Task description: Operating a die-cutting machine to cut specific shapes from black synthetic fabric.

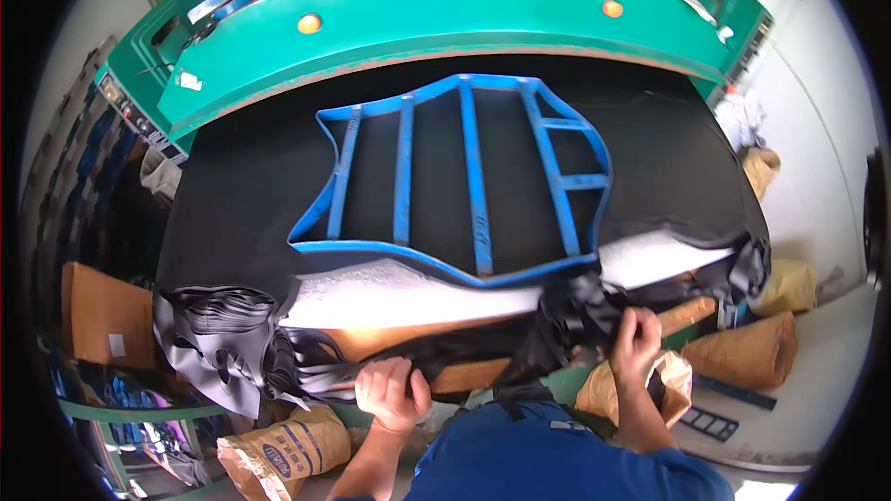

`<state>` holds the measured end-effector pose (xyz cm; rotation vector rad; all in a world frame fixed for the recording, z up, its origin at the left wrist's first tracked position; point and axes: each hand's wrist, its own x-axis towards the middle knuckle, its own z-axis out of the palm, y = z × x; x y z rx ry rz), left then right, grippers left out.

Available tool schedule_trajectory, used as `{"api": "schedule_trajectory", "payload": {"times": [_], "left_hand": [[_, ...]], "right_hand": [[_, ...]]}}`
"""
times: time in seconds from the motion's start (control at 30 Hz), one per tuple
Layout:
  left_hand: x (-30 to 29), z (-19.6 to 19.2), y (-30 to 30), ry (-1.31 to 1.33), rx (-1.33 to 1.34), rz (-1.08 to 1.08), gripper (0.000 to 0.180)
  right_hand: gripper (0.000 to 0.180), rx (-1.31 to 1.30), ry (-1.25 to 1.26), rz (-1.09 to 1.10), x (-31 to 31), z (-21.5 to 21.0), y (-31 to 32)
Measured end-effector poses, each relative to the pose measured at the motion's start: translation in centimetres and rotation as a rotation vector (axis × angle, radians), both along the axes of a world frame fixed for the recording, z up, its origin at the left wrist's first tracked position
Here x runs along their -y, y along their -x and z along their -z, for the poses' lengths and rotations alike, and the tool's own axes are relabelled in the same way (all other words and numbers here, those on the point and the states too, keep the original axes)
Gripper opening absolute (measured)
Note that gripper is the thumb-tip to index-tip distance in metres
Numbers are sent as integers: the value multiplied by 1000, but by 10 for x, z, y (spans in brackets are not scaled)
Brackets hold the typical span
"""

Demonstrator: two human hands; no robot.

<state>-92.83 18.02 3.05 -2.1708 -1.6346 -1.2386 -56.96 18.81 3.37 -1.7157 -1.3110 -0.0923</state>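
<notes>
A metal frame (464, 176) lies on the bench (232, 186), the machine hood (445, 9) behind it. Rubber sheets (223, 343) hang over the bench's near edge at left. Both hands, left (390, 391) and right (637, 339), grip sheet material (575, 311) at that edge. Paper sacks (742, 353) sit on the floor right and below.

Matt black rubbery sheet (232, 195), blue painted metal frame (473, 176), brown paper sacks (742, 353).

There is one blue metal frame (464, 176) and one big green machine (445, 9) with two orange lights (309, 23). I count two hands (390, 390). There are maybe four brown paper sacks (742, 353), near and right.
</notes>
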Motion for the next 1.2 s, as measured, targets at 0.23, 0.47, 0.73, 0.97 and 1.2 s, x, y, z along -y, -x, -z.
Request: {"api": "schedule_trajectory", "payload": {"times": [0.23,0.47,0.73,0.97,1.2], "left_hand": [[-7,3,-1,1,6,-51,18],[-13,11,7,-46,24,-67,19],[-2,15,9,-109,50,-78,16],[-21,-19,38,23,213,11,17],[-172,-16,107,26,283,-349,47]], "right_hand": [[16,-24,-42,-47,15,23,-20],[23,-58,-74,-38,10,34,-13],[18,-98,-98,-29,22,37,-8],[14,-36,61,-144,35,6,-1],[15,-14,131,-253,31,-10,3]]}}
